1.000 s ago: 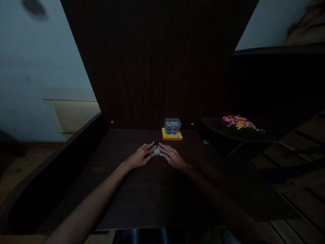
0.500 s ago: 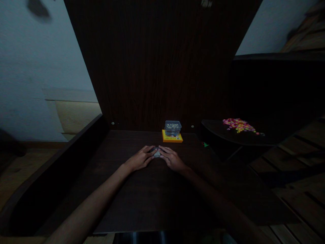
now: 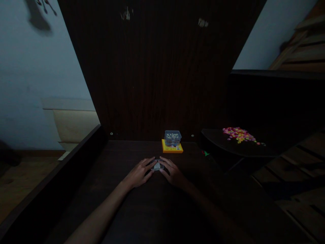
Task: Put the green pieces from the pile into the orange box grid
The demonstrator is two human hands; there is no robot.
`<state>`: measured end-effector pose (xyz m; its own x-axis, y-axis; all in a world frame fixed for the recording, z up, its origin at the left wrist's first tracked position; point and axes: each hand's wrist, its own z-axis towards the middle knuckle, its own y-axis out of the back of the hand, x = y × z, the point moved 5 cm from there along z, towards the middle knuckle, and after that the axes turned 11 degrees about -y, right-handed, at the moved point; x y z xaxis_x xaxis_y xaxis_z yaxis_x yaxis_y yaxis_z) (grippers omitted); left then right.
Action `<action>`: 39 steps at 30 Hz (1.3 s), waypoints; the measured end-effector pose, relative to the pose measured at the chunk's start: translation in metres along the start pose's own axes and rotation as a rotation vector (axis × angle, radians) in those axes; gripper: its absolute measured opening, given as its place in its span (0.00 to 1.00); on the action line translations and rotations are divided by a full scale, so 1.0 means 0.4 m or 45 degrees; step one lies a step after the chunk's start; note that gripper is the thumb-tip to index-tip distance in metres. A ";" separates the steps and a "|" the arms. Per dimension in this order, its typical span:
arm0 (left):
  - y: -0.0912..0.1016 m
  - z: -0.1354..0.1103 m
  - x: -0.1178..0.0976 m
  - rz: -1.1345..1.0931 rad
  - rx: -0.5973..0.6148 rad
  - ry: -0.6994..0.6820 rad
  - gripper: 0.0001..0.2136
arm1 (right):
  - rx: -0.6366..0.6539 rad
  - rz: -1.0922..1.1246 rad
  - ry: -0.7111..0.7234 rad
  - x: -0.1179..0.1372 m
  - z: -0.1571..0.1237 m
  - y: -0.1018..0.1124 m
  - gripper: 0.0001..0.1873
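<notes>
A small clear plastic box [image 3: 157, 166] with a pale grey patch on it lies low over the dark desk, between my two hands. My left hand [image 3: 139, 173] grips its left side, thumb at the near edge and fingers bent over the far edge. From the right, my right hand [image 3: 173, 172] holds the other side in the same way. The fingers cover both ends of the box, and dim light hides what is inside. Just beyond the hands, a stack of clear boxes [image 3: 173, 136] with small white pieces stands on a yellow-orange box [image 3: 166, 149].
A dark upright panel [image 3: 157, 84] closes off the back of the desk [image 3: 147, 210]. Along the left runs a raised side board [image 3: 63, 169]. On a rounded shelf [image 3: 215, 135] at right lies a pile of colourful small pieces [image 3: 238, 134]. A green scrap [image 3: 206, 153] sits near the shelf.
The camera has tilted up, so everything sits lower in the picture. Both hands stay at the small box, with the fingers slightly shifted and more of its pale patch showing.
</notes>
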<state>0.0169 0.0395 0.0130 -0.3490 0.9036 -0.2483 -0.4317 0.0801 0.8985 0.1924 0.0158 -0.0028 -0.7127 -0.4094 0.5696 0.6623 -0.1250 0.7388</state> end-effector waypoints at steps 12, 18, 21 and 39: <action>0.005 -0.006 0.010 -0.108 -0.108 0.151 0.32 | -0.074 0.098 -0.121 -0.015 0.006 0.025 0.19; -0.006 -0.009 0.023 -0.085 -0.113 0.188 0.32 | -0.405 0.065 -0.097 -0.043 0.061 0.162 0.18; -0.002 -0.007 0.020 -0.102 -0.123 0.179 0.30 | -0.495 0.023 -0.099 -0.054 0.109 0.243 0.18; 0.001 -0.002 0.016 -0.103 -0.163 0.162 0.23 | -0.266 -0.212 -0.149 -0.156 0.289 0.308 0.18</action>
<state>0.0138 0.0451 0.0117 -0.4076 0.8352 -0.3692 -0.5619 0.0893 0.8223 0.2916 0.1306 0.0944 -0.8293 -0.2623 0.4934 0.5587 -0.3698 0.7424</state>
